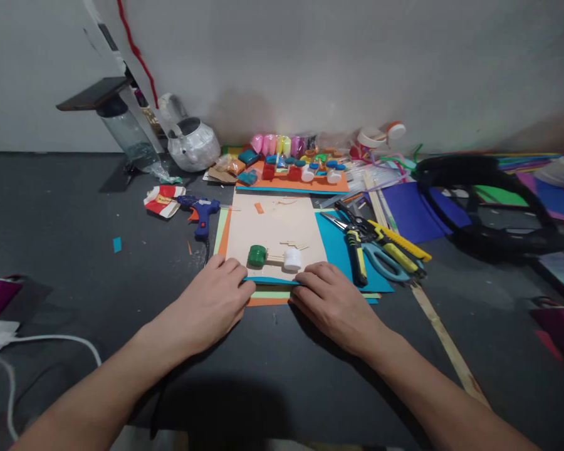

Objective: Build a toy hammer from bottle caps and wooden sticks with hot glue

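Observation:
A pale peach craft sheet [277,219] lies over several coloured sheets, its front edge lifted and showing a blue strip. My left hand [216,300] grips that edge at its left corner, fingers curled over the top. At the right corner my right hand [336,304] pinches the same edge; the thumbs are mostly hidden. Just beyond my fingers, on the sheet, a green bottle cap [257,255] and a white bottle cap [292,259] are joined by thin wooden sticks [275,258]. Short stick pieces [294,244] and an orange scrap [259,208] lie behind them.
A blue glue gun [202,213] rests left of the sheets. Pliers [356,254], blue-handled scissors [386,263] and a yellow cutter [399,240] lie right. Behind are an orange sheet [258,183] with capped pieces, a metal kettle [195,145] and a black ring-shaped object [493,244].

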{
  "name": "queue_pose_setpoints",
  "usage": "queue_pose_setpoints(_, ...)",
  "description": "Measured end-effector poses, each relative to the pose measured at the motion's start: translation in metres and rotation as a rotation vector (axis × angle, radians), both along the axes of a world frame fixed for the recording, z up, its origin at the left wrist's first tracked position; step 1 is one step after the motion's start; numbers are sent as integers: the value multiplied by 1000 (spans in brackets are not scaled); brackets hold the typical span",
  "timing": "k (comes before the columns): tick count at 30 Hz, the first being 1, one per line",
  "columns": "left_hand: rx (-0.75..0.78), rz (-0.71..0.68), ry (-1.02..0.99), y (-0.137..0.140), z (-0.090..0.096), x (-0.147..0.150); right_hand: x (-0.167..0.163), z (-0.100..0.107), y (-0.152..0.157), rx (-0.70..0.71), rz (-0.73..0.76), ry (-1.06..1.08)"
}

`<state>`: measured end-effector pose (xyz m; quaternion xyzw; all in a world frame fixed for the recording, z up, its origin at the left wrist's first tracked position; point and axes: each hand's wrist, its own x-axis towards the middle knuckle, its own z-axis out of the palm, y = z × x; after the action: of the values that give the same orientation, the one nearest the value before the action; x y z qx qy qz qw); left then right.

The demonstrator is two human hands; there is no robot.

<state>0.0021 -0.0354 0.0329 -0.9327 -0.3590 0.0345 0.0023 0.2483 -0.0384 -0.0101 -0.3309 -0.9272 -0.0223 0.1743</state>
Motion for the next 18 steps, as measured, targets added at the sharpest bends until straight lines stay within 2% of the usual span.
queue_pose_setpoints(5,-132,1,-94,0,6,2,4,-2,-2,-32,12,48)
queue_pose_setpoints(10,-176,29,-134,-2,-1,2,3,-5,-3,-77,1,30)
queue_pose_setpoints(14,-174,21,-120,0,-5,2,3,-4,-1,-62,-2,13)
queue_pose_setpoints(18,-105,22,-158,7,-8,1,4,-2,0,-36,-60,44)
